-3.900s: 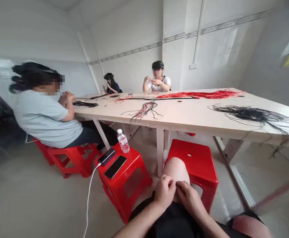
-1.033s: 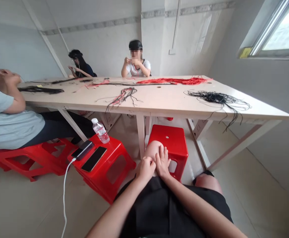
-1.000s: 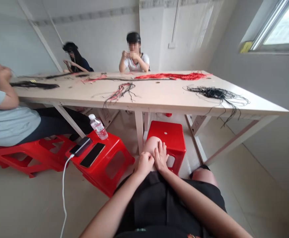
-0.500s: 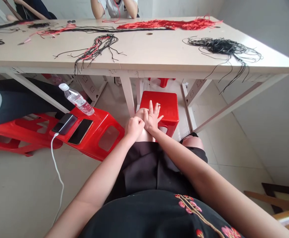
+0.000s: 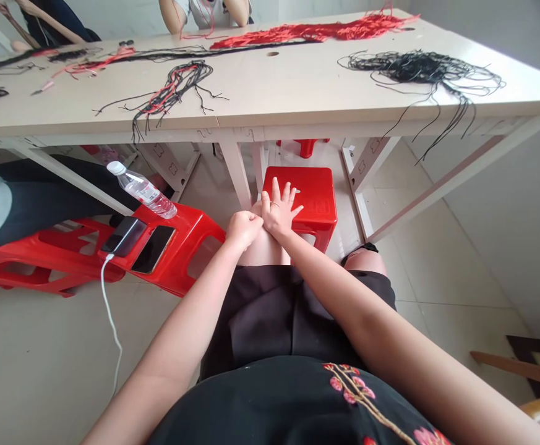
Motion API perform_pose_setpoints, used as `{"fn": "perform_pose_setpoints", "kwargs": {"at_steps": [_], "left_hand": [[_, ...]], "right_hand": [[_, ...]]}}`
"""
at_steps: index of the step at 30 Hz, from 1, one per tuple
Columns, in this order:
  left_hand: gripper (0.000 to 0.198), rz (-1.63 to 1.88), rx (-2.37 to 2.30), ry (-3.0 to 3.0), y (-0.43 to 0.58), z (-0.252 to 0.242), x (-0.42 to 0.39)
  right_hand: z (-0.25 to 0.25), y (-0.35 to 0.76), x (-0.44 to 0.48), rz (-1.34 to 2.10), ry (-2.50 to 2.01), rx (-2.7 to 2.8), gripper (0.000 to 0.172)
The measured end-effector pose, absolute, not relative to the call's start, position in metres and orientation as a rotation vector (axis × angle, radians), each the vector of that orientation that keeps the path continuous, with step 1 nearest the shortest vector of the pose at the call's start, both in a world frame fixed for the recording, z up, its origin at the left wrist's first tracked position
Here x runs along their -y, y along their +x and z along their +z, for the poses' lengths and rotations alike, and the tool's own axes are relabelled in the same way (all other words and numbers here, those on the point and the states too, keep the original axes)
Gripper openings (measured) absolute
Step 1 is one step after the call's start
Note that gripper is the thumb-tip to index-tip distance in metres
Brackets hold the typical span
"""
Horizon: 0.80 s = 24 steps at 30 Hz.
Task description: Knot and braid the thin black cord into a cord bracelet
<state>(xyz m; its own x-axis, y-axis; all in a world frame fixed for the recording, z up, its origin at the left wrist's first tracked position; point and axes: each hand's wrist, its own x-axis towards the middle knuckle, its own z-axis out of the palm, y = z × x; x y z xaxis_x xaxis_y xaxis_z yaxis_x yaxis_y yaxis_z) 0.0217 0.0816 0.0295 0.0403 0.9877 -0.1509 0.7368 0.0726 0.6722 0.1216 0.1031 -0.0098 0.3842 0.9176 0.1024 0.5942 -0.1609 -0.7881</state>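
Both of my hands are at my bare knee (image 5: 263, 250), below the table's front edge. My left hand (image 5: 244, 230) is closed in a pinch against the wrist side of my other hand; whatever its fingertips grip, if anything, is too small to make out. My right hand (image 5: 279, 211) lies on the knee with its fingers spread and a ring on one finger. Just beyond it stands a red plastic stool (image 5: 313, 191). On the table above are a bundle of black and red cords (image 5: 177, 86) and a tangled heap of black cords (image 5: 418, 68).
A second red stool (image 5: 186, 228) at the left bears a water bottle (image 5: 146, 194), a phone (image 5: 153, 249) and a dark device (image 5: 124, 236) with a white cable. Red cords (image 5: 307, 32) lie along the table's (image 5: 288, 80) far side. Other people sit at the far side and left.
My left hand has shifted slightly left and up, still pinched. My right hand stays spread and has moved a little up and left. The view has tilted slightly.
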Motion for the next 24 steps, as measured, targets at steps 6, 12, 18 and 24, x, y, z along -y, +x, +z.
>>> {"fn": "perform_pose_setpoints", "kwargs": {"at_steps": [6, 12, 18, 24], "left_hand": [[0.018, 0.560, -1.712, 1.629, 0.015, 0.030, -0.090], [0.022, 0.542, -1.708, 1.543, 0.010, 0.032, -0.097], [0.022, 0.526, -1.692, 1.436, 0.008, 0.028, -0.100], [0.020, 0.518, -1.689, 1.412, 0.008, 0.029, -0.102]], "right_hand": [[-0.005, 0.117, -0.102, 0.514, -1.876, 1.337, 0.060], [-0.004, 0.112, -0.103, 0.507, -1.885, 1.360, 0.062], [-0.005, 0.112, -0.106, 0.543, -1.908, 1.363, 0.062], [-0.004, 0.111, -0.107, 0.566, -1.913, 1.370, 0.063]]}}
